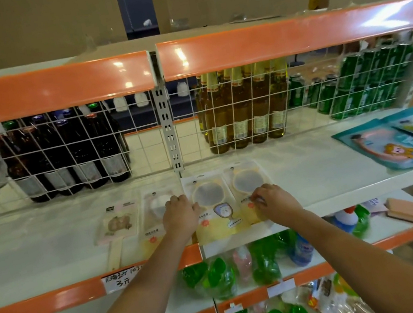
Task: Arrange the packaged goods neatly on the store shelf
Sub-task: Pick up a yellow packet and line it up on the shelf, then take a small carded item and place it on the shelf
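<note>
Both hands are working the white shelf (311, 165) right now. The left hand (180, 216) is resting knuckles-up across the seam between two flat packs, fingers curled down onto the clear pack (155, 215) on its left and touching the middle pack (215, 207), the one with the round mirror and cartoon label. Whether it is actually gripping an edge, I cannot tell. The right hand (277, 202) is pinching the lower part of the right pack (249, 187), fingertips bent onto the plastic. The three packs are lying flat, side by side, near the shelf's front lip, the middle one poking slightly over the edge. A pink pack (117, 221) is lying just left of them. Teal pouches (390, 143) are sitting well apart at the right. Behind the wire grid (142, 145), dark bottles (67, 153), amber bottles (241, 111) and green cans (368, 80) are standing upright.
</note>
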